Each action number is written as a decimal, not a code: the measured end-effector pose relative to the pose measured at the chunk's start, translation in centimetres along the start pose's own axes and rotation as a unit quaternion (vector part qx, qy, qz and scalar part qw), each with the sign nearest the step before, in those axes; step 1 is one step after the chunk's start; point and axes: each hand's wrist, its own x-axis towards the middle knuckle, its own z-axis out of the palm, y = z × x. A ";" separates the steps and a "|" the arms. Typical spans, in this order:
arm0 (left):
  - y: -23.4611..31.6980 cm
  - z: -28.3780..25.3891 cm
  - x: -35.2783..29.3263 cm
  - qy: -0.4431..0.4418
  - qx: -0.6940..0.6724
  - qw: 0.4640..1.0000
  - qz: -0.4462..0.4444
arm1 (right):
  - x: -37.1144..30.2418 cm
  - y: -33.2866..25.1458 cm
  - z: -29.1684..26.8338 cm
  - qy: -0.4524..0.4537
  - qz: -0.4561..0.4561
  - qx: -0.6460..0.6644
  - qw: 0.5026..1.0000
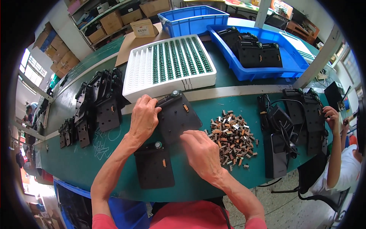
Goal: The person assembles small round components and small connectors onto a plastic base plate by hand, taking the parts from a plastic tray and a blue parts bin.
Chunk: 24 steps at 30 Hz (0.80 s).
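My left hand [144, 117] is closed on the upper left corner of a black plastic plate [177, 120], beside the rod along its top edge. This plate carries a round metal-and-green part and a small orange-brown switch. My right hand [202, 152] is at the plate's lower right edge, its fingers curled and smeared by motion; whether they hold anything is unclear. A second black plate [154, 171] of the same kind lies in front of me, nearer the table edge. Just right of my right hand spreads a pile of small slide switches [234, 141].
Beyond my hands stands a white foam tray [171, 87] with rows of green parts. A blue bin [263, 72] holds more black plates, and stacked plates [106, 110] lie left. At right are a black power adapter with cables [276, 152] and another person's hand [332, 118].
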 end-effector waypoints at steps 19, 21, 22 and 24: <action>8.3 -8.6 -1.6 0.014 -0.067 0.997 0.035 | -2.3 -3.2 -9.3 0.077 0.327 0.488 0.806; 10.1 -9.2 -1.6 -0.030 -0.137 0.990 0.028 | -3.7 -3.7 -11.4 0.095 0.341 0.488 0.797; 10.8 -9.7 -1.7 -0.027 -0.138 0.990 0.030 | -4.3 -4.0 -12.5 0.097 0.338 0.487 0.799; 12.0 -10.4 -1.7 0.047 -0.114 0.984 0.132 | -5.6 -4.5 -14.8 0.118 0.362 0.467 0.798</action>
